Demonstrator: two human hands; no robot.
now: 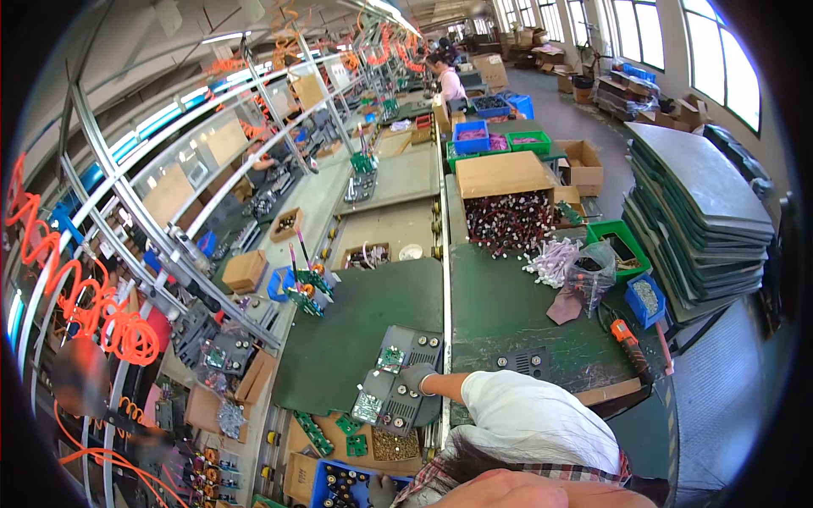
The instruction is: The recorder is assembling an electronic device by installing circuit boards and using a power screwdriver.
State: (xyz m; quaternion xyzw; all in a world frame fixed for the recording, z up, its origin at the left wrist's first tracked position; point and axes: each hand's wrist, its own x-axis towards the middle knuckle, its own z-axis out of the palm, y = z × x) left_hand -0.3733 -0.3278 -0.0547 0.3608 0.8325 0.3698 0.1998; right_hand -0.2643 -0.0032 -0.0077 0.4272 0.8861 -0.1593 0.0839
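Note:
My right hand (417, 378), in a grey glove, comes in from the right below a white sleeve. Its fingers are closed at the edge of a black plastic panel (405, 408) bearing a silvery-white board and round metal-centred parts. A second black panel (422, 345) with a green circuit board (391, 359) lies just beyond, partly touching it. Both sit on a green mat (339, 339). At the lower edge my left hand (383, 489), also gloved, is at a blue bin (318, 486) of black round parts; its fingers are too hidden to read.
Green boards (313, 432) and a tray of small brass-coloured parts (395, 445) lie near the blue bin. Rightward are another black panel (523, 362), an orange-handled power tool (627, 340) and a carton of wired connectors (508, 222). Orange coiled hoses (127, 334) hang left.

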